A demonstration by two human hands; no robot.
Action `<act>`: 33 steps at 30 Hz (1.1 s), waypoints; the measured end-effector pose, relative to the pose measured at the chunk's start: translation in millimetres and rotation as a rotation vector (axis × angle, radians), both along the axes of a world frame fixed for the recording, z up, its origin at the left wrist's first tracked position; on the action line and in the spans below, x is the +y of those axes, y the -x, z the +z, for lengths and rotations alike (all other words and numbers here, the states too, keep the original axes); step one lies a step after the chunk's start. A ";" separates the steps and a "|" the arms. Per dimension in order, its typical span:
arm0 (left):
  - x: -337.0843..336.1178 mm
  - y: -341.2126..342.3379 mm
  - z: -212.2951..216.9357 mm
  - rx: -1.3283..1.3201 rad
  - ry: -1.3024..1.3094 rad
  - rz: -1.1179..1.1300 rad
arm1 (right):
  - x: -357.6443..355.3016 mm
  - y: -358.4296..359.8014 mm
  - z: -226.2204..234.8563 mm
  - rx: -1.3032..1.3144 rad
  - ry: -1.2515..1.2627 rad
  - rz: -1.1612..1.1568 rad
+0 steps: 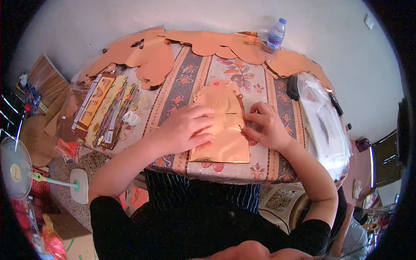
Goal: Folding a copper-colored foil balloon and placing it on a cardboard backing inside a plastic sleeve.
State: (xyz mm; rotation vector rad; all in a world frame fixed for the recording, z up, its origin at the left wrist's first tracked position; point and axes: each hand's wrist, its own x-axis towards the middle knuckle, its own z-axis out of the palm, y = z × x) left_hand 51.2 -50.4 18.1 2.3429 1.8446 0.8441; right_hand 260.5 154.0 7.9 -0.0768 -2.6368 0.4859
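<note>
Lying under left hand (187, 128), copper foil sheet (223, 130); right hand (265, 125) at edge.

Glossy, metallic copper-coloured foil paper sheet (223, 130), smooth and catching light, pressed flat under the fingers (197, 125). Beneath the fingers, smooth patterned oilcloth with a slight sheen over the worktop (182, 86); beyond them, matt tan cut paper shapes (151, 56) and a clear plastic bottle (276, 34). Right of the fingers, shiny transparent plastic bag (325, 125).

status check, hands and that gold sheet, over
Left hand flat on gold paper sheet. Right hand pinching its right edge. Sheet lies on patterned tablecloth; nothing in the way.
</note>
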 end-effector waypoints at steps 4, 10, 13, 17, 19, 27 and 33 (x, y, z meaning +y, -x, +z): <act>4.9 -2.2 -11.0 0.092 -0.064 -0.006 | -1.7 0.9 1.3 0.005 -0.032 0.004; 4.5 -4.4 -15.3 0.072 -0.047 0.004 | 12.2 11.7 0.6 -0.013 0.126 0.047; 3.6 -2.2 -15.7 0.073 0.024 0.001 | 18.4 25.9 1.4 -0.100 0.428 -0.078; 4.0 -2.4 -12.2 0.084 0.031 0.007 | 26.5 45.5 11.6 -0.347 0.517 -0.253; 4.0 -3.1 -11.1 0.082 0.045 0.022 | 26.3 54.1 18.5 -0.397 0.367 -0.296; 2.9 -3.6 -14.9 0.107 -0.036 0.020 | 21.3 70.9 41.5 -0.581 0.265 -0.329; 3.0 -3.7 -14.2 0.103 -0.009 0.016 | 25.1 74.6 47.5 -0.694 0.584 -0.304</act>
